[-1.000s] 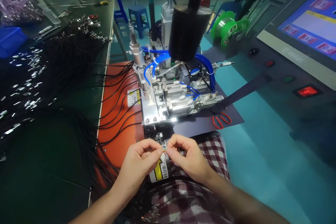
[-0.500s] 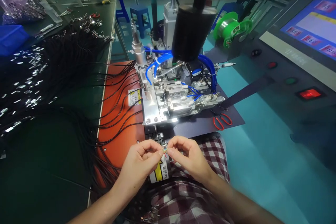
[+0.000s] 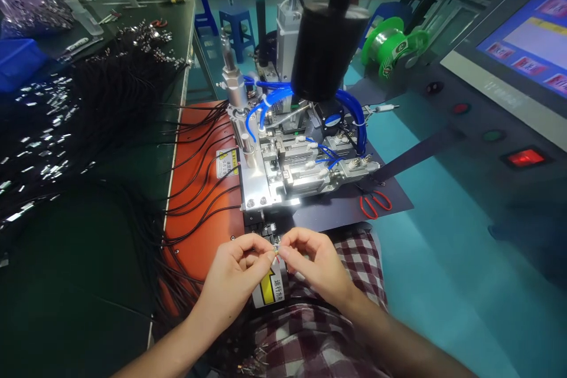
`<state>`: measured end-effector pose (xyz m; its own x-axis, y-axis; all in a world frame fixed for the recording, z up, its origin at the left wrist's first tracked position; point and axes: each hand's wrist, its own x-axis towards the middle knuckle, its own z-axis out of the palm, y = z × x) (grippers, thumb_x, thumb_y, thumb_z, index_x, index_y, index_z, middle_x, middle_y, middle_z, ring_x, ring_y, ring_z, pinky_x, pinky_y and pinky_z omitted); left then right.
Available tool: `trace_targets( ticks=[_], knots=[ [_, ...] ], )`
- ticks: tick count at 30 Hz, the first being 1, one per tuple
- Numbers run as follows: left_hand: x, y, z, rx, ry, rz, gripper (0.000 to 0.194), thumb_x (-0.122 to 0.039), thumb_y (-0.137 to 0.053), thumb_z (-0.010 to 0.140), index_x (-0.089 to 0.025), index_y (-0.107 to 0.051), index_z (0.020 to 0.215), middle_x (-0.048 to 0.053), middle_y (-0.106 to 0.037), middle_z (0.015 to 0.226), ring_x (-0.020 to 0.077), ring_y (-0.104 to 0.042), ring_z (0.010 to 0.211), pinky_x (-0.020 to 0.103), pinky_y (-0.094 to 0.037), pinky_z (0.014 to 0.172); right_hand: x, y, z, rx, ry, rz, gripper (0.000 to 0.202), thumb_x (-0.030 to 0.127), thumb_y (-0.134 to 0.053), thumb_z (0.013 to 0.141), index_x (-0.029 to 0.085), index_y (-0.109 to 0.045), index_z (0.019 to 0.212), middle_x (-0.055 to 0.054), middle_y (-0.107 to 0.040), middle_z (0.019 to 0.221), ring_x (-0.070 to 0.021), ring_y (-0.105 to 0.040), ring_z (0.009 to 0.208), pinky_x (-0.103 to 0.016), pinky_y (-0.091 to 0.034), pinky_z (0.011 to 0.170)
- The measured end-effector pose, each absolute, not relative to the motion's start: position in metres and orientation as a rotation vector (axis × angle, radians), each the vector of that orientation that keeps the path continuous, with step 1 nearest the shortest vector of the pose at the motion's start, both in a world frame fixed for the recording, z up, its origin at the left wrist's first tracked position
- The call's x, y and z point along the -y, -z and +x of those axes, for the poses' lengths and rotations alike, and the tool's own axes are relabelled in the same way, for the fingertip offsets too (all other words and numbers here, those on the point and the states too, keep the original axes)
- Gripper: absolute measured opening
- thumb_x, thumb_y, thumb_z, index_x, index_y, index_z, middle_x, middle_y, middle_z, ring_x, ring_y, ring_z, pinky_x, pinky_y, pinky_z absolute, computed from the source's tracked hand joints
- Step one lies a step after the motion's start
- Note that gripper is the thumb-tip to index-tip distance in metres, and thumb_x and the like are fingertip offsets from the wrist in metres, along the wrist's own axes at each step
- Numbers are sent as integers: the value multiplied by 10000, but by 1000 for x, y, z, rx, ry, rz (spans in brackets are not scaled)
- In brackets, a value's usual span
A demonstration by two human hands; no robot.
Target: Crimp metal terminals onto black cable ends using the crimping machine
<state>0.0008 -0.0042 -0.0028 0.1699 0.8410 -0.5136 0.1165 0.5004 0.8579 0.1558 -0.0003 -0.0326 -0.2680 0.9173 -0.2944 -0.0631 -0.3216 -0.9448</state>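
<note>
In the head view, my left hand (image 3: 237, 271) and my right hand (image 3: 319, 263) meet fingertip to fingertip at the near end of a metal machine (image 3: 259, 186). Both pinch thin coloured wires (image 3: 277, 258) between thumb and forefinger; a red strand sticks out below. Most of the wires are hidden by the fingers. Under my fingers is a curved white label (image 3: 277, 290) with a yellow arrow. Black cables (image 3: 201, 207) run from the machine's left side across an orange-red plate (image 3: 188, 162).
Left, a dark table (image 3: 66, 248) carries a heap of black cables with shiny ends (image 3: 119, 82) and a blue bin (image 3: 20, 65). Red-handled scissors (image 3: 375, 205) lie on a dark plate at right. A control panel (image 3: 500, 112) and a green wire spool (image 3: 387, 47) stand farther right.
My right fingertips have shifted slightly left, closer to my left fingertips, and less of the wires shows between them. My left hand stays nearly in place.
</note>
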Motion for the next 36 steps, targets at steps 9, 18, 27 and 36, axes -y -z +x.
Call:
trace_targets(
  ticks=[9, 18, 27, 36],
  knots=[
    [12, 8, 4, -1359, -844, 1304, 97, -228, -577, 804, -167, -625, 746, 26, -574, 720, 141, -523, 647, 226, -398, 571, 1, 33, 150, 1087, -1723, -1167, 221, 361, -619, 775, 171, -534, 700, 48, -470, 559, -96, -435, 506, -229, -348, 507],
    [7, 13, -2, -1315, -808, 1414, 114, -206, -537, 842, -190, -642, 802, 23, -577, 741, 147, -515, 679, 240, -392, 621, -1, 36, 152, 1033, -1802, -1121, 229, 360, -609, 788, 167, -516, 705, 54, -448, 549, -95, -407, 510, -234, -325, 524],
    [-4, 8, -9, -1333, -583, 1383, 104, -253, -489, 871, -199, -554, 930, -20, -522, 732, 101, -470, 575, 192, -380, 500, -14, 41, 155, 1177, -1719, -1210, 191, 308, -570, 812, 161, -513, 706, 44, -445, 577, -96, -395, 528, -237, -312, 518],
    [-10, 25, -19, -1449, -591, 1958, 213, -177, -389, 909, -180, -587, 986, 36, -521, 867, 143, -571, 792, 239, -480, 696, -31, 61, 155, 1151, -1739, -1250, 192, 320, -581, 791, 160, -518, 705, 46, -430, 583, -94, -371, 518, -239, -293, 504]
  ],
)
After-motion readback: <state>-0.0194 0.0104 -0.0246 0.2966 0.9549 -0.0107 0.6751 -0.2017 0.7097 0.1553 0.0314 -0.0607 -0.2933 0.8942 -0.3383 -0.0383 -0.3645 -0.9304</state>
